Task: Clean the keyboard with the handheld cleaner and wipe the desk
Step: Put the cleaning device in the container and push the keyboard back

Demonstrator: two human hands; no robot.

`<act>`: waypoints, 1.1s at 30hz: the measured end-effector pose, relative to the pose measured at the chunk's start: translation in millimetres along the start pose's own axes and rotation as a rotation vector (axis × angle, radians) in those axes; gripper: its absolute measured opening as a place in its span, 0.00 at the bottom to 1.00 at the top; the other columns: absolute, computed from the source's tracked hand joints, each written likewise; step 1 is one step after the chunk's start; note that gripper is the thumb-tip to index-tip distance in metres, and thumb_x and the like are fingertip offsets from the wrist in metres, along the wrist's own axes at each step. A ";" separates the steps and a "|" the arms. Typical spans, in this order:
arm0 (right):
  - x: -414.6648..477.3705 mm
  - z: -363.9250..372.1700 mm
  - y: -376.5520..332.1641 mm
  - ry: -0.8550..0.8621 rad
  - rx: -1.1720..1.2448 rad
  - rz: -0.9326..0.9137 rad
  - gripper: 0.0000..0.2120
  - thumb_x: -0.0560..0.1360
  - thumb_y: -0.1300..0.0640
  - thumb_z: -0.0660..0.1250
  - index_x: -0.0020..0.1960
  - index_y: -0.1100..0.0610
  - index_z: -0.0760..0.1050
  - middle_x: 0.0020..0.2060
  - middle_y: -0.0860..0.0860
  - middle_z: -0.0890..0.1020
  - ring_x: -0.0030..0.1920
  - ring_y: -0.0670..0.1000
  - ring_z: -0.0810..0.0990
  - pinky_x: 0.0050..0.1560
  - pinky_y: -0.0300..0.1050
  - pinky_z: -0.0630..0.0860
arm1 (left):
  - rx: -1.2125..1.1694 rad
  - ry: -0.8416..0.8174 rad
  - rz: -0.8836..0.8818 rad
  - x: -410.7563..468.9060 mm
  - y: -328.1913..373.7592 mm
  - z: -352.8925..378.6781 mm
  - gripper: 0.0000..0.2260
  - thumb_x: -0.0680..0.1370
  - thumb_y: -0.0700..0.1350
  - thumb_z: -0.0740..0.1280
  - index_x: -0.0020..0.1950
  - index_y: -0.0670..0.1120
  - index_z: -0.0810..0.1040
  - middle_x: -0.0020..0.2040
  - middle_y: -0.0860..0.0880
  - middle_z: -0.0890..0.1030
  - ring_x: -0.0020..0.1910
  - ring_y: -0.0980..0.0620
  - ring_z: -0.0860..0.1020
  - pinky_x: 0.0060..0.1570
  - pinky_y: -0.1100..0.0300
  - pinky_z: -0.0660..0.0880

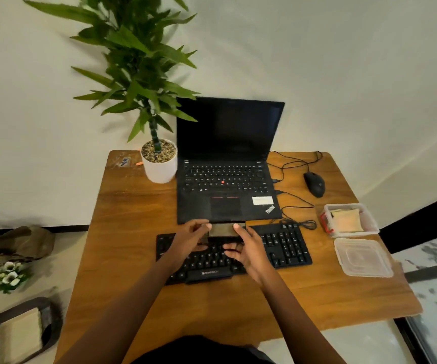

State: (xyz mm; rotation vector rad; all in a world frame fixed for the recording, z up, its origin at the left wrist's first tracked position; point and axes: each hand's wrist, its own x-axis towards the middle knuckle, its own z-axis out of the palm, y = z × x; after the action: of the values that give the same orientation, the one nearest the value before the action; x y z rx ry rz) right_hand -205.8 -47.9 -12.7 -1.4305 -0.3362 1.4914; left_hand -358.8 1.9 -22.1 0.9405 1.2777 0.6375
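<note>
Fingers and thumbs curled, the left hand (190, 241) and right hand (247, 249) grip the ends of the small greyish handheld cleaner (222, 229) above the black keyboard (285, 245) on the wooden desk (133, 232). Its white logo is blurred. The laptop (228, 179) behind reads ThinkPad.

Wooden desk (123, 232) under laptop (225, 177), keyboard (285, 245), mouse (314, 183), plant pot (159, 166)

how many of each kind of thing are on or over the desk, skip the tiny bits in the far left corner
laptop: 1
keyboard: 1
mouse: 1
potted plant: 1
plastic box: 1
cloth in the box: 1
loose lid: 1
handheld cleaner, held over the keyboard: 1
total: 8
</note>
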 end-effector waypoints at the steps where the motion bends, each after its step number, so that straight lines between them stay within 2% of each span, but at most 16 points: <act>1: 0.7 -13.3 -5.4 0.003 0.013 0.018 0.04 0.77 0.56 0.65 0.47 0.56 0.73 0.41 0.55 0.81 0.29 0.51 0.81 0.30 0.44 0.79 | 0.040 -0.009 0.016 3.1 0.6 12.4 0.08 0.78 0.44 0.66 0.57 0.46 0.76 0.52 0.46 0.79 0.46 0.53 0.79 0.43 0.59 0.80; 3: -0.1 -37.9 -17.4 0.002 -0.021 0.042 0.05 0.77 0.56 0.65 0.50 0.57 0.72 0.42 0.55 0.81 0.31 0.52 0.82 0.31 0.44 0.80 | 0.065 -0.025 0.026 6.7 0.6 34.2 0.09 0.77 0.42 0.68 0.56 0.46 0.77 0.52 0.46 0.79 0.45 0.54 0.80 0.40 0.62 0.81; 5: 0.1 -67.1 -30.0 0.001 -0.182 0.015 0.14 0.76 0.59 0.66 0.60 0.57 0.70 0.48 0.55 0.79 0.38 0.52 0.82 0.37 0.46 0.80 | 0.090 -0.052 0.031 7.5 1.7 59.1 0.09 0.76 0.41 0.68 0.56 0.45 0.77 0.51 0.48 0.79 0.45 0.54 0.79 0.39 0.65 0.80; 7: -0.4 -97.5 -44.0 -0.002 -0.510 -0.092 0.25 0.74 0.61 0.69 0.68 0.54 0.64 0.57 0.54 0.74 0.52 0.52 0.78 0.48 0.45 0.78 | 0.143 -0.075 0.032 9.7 1.5 86.9 0.09 0.76 0.41 0.69 0.56 0.45 0.77 0.51 0.48 0.80 0.46 0.54 0.79 0.39 0.66 0.80; 9: 3.3 -125.4 -54.7 -0.067 -0.884 -0.227 0.35 0.70 0.57 0.73 0.72 0.52 0.61 0.63 0.52 0.69 0.63 0.51 0.70 0.59 0.44 0.71 | 0.177 -0.077 0.036 12.6 0.7 115.1 0.11 0.75 0.42 0.69 0.57 0.44 0.77 0.53 0.47 0.80 0.46 0.54 0.80 0.37 0.67 0.79; 12: 14.7 -163.7 -62.9 -0.107 -1.423 -0.354 0.40 0.66 0.48 0.73 0.73 0.49 0.58 0.67 0.51 0.66 0.66 0.55 0.65 0.65 0.51 0.68 | 0.203 -0.057 0.048 15.5 0.4 161.0 0.10 0.76 0.41 0.69 0.57 0.44 0.77 0.53 0.47 0.79 0.47 0.54 0.79 0.35 0.67 0.79; 14: 20.0 -187.0 -67.5 -0.023 -1.568 -0.443 0.36 0.68 0.46 0.71 0.72 0.48 0.60 0.68 0.48 0.68 0.66 0.55 0.66 0.63 0.51 0.67 | 0.227 -0.074 0.060 17.8 0.3 189.9 0.08 0.76 0.41 0.69 0.55 0.45 0.77 0.53 0.47 0.79 0.47 0.53 0.79 0.36 0.65 0.80; 19: 25.5 -252.3 -90.9 0.116 -1.564 -0.528 0.29 0.70 0.49 0.69 0.69 0.47 0.66 0.64 0.48 0.72 0.63 0.54 0.67 0.60 0.49 0.65 | 0.264 -0.163 0.070 27.0 5.7 257.7 0.10 0.76 0.42 0.68 0.57 0.44 0.76 0.51 0.47 0.78 0.45 0.53 0.80 0.37 0.63 0.80; 23: 32.3 -312.3 -106.5 0.167 -1.508 -0.484 0.29 0.68 0.51 0.72 0.67 0.50 0.69 0.59 0.51 0.76 0.58 0.55 0.72 0.56 0.51 0.73 | 0.489 -0.209 0.198 47.4 19.4 311.1 0.09 0.77 0.45 0.66 0.56 0.43 0.78 0.51 0.46 0.80 0.46 0.51 0.79 0.48 0.53 0.79; 26: 41.8 -352.9 -112.0 0.188 -1.505 -0.415 0.28 0.65 0.50 0.73 0.63 0.50 0.72 0.58 0.52 0.78 0.58 0.58 0.75 0.56 0.55 0.75 | 0.761 -0.197 0.356 73.5 30.3 348.6 0.09 0.76 0.44 0.65 0.55 0.45 0.79 0.53 0.47 0.79 0.51 0.50 0.77 0.49 0.52 0.75; 29: 48.7 -372.4 -114.7 0.220 -1.555 -0.352 0.28 0.66 0.51 0.73 0.65 0.50 0.71 0.62 0.52 0.76 0.62 0.59 0.72 0.60 0.55 0.73 | 1.000 -0.201 0.448 96.5 37.9 375.3 0.15 0.76 0.43 0.64 0.63 0.45 0.75 0.61 0.47 0.74 0.58 0.48 0.75 0.51 0.55 0.72; 33: 51.3 -381.8 -116.9 0.217 -1.670 -0.220 0.28 0.71 0.48 0.68 0.69 0.45 0.65 0.67 0.49 0.69 0.68 0.56 0.65 0.66 0.54 0.66 | 1.202 -0.252 0.475 116.5 35.3 396.4 0.16 0.78 0.40 0.62 0.65 0.45 0.73 0.65 0.47 0.71 0.60 0.47 0.74 0.53 0.54 0.72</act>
State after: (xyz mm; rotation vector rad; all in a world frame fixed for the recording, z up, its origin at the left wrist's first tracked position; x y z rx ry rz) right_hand 189.1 -114.5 -53.6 -2.5858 -1.7860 0.6396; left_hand 54.6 26.8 -42.9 2.2721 1.1589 0.0110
